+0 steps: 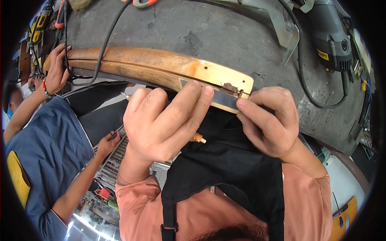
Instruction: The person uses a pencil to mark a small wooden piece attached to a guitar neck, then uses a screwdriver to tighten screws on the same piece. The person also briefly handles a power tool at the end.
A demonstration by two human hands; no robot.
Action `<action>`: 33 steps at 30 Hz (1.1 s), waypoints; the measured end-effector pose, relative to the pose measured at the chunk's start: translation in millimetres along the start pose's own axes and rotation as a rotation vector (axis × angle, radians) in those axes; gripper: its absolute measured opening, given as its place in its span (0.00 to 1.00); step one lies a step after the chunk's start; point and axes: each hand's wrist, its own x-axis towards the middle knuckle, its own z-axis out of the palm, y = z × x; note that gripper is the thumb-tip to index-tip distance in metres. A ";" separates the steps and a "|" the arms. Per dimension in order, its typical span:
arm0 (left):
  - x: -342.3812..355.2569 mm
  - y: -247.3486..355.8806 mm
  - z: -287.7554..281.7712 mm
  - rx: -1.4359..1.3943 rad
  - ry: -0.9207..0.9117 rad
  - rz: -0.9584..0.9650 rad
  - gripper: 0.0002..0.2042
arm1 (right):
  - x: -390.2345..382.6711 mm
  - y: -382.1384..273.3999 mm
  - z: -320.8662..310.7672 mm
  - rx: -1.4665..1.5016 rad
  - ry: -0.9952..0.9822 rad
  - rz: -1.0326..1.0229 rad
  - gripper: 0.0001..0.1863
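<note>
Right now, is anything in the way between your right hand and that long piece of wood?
No, nothing visible: the right hand is right at the end of the wood. A black cord crosses the wood, but far to the left.

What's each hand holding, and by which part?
Left hand: amber-ended tool, by its hidden middle; fingertips also on the wooden piece. Right hand: at the wooden piece's end; exact grip unclear.

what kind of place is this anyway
Most likely a workshop, perhaps one for woodworking or repairs: there is a stained grey worktop, a corded grey power tool on the right, and a long grooved wooden piece being worked on.
</note>
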 end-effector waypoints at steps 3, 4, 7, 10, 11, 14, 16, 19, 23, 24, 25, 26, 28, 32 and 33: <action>0.5 1.3 -2.8 -0.003 -0.023 -0.009 0.23 | -1.3 0.0 0.2 -0.012 -0.003 -0.001 0.28; 1.1 2.3 -3.2 -0.008 -0.031 -0.014 0.23 | -1.3 -0.8 0.3 -0.016 -0.006 0.003 0.28; -0.6 2.2 -2.6 0.015 -0.037 -0.010 0.23 | -0.6 -0.8 0.1 -0.021 -0.010 0.004 0.28; -0.1 2.0 -3.4 0.015 -0.047 -0.002 0.22 | 0.3 -2.4 -2.3 -0.024 -0.018 0.012 0.28; 0.6 1.7 -4.2 0.015 -0.052 0.000 0.22 | 0.7 -2.4 -2.2 -0.024 -0.017 0.011 0.28; 2.0 1.9 -5.4 0.000 -0.056 -0.006 0.22 | -0.5 -1.6 -0.6 -0.026 -0.005 0.010 0.27; 0.4 1.8 -3.5 0.012 -0.051 -0.004 0.22 | 0.5 -0.3 0.0 -0.018 -0.008 0.010 0.27; -0.1 2.1 -5.3 0.001 -0.055 0.000 0.22 | -0.7 -3.0 -0.3 -0.025 -0.005 0.018 0.26; -2.1 -0.2 -3.7 0.007 -0.042 0.014 0.23 | -1.3 -2.3 -1.8 -0.018 -0.025 0.025 0.26; -2.1 -0.5 -3.2 0.005 -0.043 0.014 0.23 | -1.6 -2.1 -2.0 -0.015 -0.028 0.025 0.27; -1.8 -0.4 -2.6 0.003 -0.044 0.014 0.23 | -1.4 -1.6 -2.3 -0.012 -0.030 0.025 0.27; -1.9 -0.4 -2.6 0.000 -0.047 0.015 0.24 | -1.2 -2.0 -2.4 -0.010 -0.033 0.028 0.27; -4.8 -1.4 -1.1 0.000 -0.029 0.023 0.24 | -0.1 -2.0 -3.2 -0.008 -0.038 0.033 0.27; -11.7 -5.2 12.0 0.044 0.079 0.065 0.24 | 0.9 -3.7 -3.8 0.000 -0.046 0.044 0.28; -12.9 -5.3 13.2 0.060 0.099 0.070 0.24 | 1.1 -3.9 -3.9 0.002 -0.047 0.044 0.28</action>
